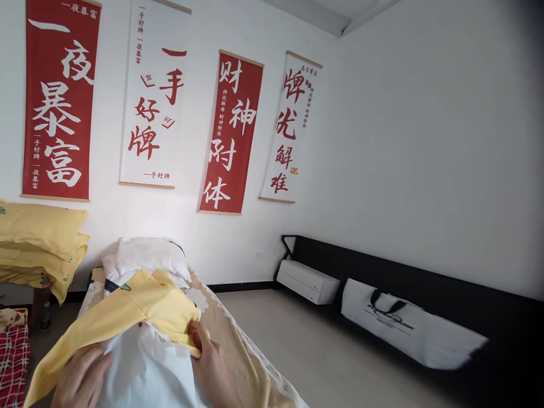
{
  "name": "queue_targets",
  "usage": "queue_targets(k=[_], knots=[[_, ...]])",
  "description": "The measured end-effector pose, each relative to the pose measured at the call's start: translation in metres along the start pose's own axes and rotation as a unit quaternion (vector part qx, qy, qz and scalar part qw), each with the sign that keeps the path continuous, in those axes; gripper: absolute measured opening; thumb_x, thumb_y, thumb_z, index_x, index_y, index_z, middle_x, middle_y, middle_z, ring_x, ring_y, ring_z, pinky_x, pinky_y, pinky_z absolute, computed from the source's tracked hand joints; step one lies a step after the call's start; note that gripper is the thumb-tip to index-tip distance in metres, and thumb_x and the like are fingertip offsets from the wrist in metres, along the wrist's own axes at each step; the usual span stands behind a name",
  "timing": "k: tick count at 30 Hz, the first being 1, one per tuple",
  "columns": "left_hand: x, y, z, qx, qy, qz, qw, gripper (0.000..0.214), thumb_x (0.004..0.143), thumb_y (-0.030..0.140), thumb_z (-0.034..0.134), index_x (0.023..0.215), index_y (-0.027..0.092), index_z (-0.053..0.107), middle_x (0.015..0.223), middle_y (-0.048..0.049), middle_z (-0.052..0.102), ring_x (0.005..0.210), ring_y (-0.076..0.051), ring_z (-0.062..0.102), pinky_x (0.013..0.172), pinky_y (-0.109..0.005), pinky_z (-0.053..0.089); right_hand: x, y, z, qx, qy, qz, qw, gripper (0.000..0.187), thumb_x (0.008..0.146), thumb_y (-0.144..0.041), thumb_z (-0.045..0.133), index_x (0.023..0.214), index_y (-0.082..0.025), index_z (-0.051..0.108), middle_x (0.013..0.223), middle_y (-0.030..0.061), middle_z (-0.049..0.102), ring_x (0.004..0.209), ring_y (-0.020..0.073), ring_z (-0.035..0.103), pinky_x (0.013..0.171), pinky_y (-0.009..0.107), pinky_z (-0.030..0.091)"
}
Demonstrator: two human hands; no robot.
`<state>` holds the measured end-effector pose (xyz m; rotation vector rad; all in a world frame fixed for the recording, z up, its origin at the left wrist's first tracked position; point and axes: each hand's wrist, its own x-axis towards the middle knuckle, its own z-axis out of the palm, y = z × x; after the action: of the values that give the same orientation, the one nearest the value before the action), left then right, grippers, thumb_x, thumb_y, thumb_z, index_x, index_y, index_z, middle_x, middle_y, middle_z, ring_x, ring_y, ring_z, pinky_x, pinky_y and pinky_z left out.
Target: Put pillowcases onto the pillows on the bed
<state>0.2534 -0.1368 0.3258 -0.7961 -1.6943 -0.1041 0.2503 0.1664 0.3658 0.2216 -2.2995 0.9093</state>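
A yellow pillowcase (155,303) with a small green print lies bunched over the far part of a white pillow (144,368), which has a bluish tint. My right hand (210,360) pinches the case's right edge between thumb and fingers. Along the pillow's left side, my left hand (83,377) grips the pillow with bent fingers, close under a long yellow flap of the case. The near end of the pillow runs out of view at the bottom. How far the pillow reaches inside the case is hidden by the fabric.
Beneath is a narrow bed with a tan patterned sheet (272,379); white pillows (148,258) rest at its head. Yellow pillows (42,232) are stacked at left, above red plaid cloth (12,357). A white bag (412,328) and a white box (308,280) stand along the right wall.
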Motion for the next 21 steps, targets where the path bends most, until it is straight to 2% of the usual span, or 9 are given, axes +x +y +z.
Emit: queue_targets(k=[2,4,8,10,12,15,19,21], knots=[[-0.012,-0.005,0.009,0.005,0.027,-0.092,0.995,0.024,0.093,0.02,0.052,0.113,0.022,0.065,0.096,-0.0045,0.075,0.089,-0.017,0.072,0.077,-0.024,0.057,0.001,-0.004,-0.002,0.016,-0.016,-0.012,1.0,0.018,0.067,-0.018,0.05,0.083,-0.025,0.052,0.064,-0.0034,0.063,0.055,0.0163,0.056,0.052,0.025,0.038],[-0.012,-0.006,0.019,0.015,0.038,-0.156,0.987,0.027,0.095,0.032,0.049,0.115,0.021,0.064,0.103,-0.0079,0.074,0.093,-0.022,0.071,0.077,-0.031,0.059,0.003,-0.008,-0.005,0.031,-0.04,-0.026,0.998,0.014,0.068,-0.018,0.05,0.081,-0.024,0.049,0.064,-0.0044,0.061,0.054,0.015,0.053,0.052,0.025,0.037],[0.013,-0.006,0.035,-0.015,0.031,-0.279,0.96,0.045,0.091,0.046,0.054,0.128,0.021,0.058,0.124,-0.0144,0.066,0.12,-0.035,0.06,0.094,-0.051,0.055,0.004,-0.014,-0.011,0.053,-0.063,-0.044,0.996,0.008,0.075,-0.023,0.052,0.08,-0.024,0.045,0.062,-0.0055,0.057,0.053,0.0138,0.049,0.052,0.025,0.036],[0.029,-0.006,0.039,-0.069,0.035,-0.333,0.94,0.049,0.091,0.047,0.054,0.132,0.021,0.056,0.132,-0.0153,0.061,0.128,-0.035,0.054,0.101,-0.054,0.051,0.002,-0.015,-0.014,0.063,-0.069,-0.046,0.995,0.01,0.079,-0.029,0.055,0.08,-0.024,0.045,0.062,-0.0056,0.056,0.054,0.0138,0.049,0.053,0.025,0.036],[0.043,-0.008,0.041,-0.136,0.045,-0.37,0.918,0.047,0.092,0.047,0.052,0.13,0.021,0.058,0.133,-0.015,0.061,0.128,-0.033,0.055,0.103,-0.053,0.05,0.0,-0.015,-0.017,0.072,-0.074,-0.042,0.994,0.015,0.082,-0.035,0.057,0.08,-0.024,0.046,0.064,-0.0047,0.059,0.056,0.0144,0.051,0.054,0.025,0.038],[0.057,-0.012,0.037,-0.272,0.023,-0.409,0.871,0.043,0.092,0.048,0.051,0.125,0.023,0.062,0.129,-0.0113,0.066,0.124,-0.029,0.059,0.103,-0.045,0.052,-0.004,-0.015,-0.023,0.083,-0.082,-0.029,0.993,0.019,0.085,-0.041,0.058,0.086,-0.023,0.051,0.07,-0.0021,0.064,0.061,0.0162,0.056,0.058,0.026,0.042],[0.063,-0.029,0.022,-0.438,-0.045,-0.465,0.768,0.045,0.089,0.051,0.054,0.123,0.024,0.064,0.129,-0.008,0.067,0.126,-0.027,0.058,0.104,-0.04,0.051,-0.007,-0.016,-0.031,0.105,-0.084,0.008,0.991,0.021,0.085,-0.042,0.058,0.088,-0.022,0.054,0.072,0.0001,0.067,0.064,0.0176,0.059,0.061,0.027,0.044],[0.063,-0.038,0.016,-0.471,-0.078,-0.467,0.745,0.045,0.087,0.053,0.056,0.116,0.02,0.067,0.123,-0.0097,0.07,0.119,-0.028,0.063,0.102,-0.042,0.052,-0.008,-0.016,-0.033,0.121,-0.084,0.025,0.989,0.019,0.084,-0.04,0.058,0.086,-0.022,0.054,0.074,0.0004,0.067,0.067,0.018,0.06,0.062,0.027,0.045]])
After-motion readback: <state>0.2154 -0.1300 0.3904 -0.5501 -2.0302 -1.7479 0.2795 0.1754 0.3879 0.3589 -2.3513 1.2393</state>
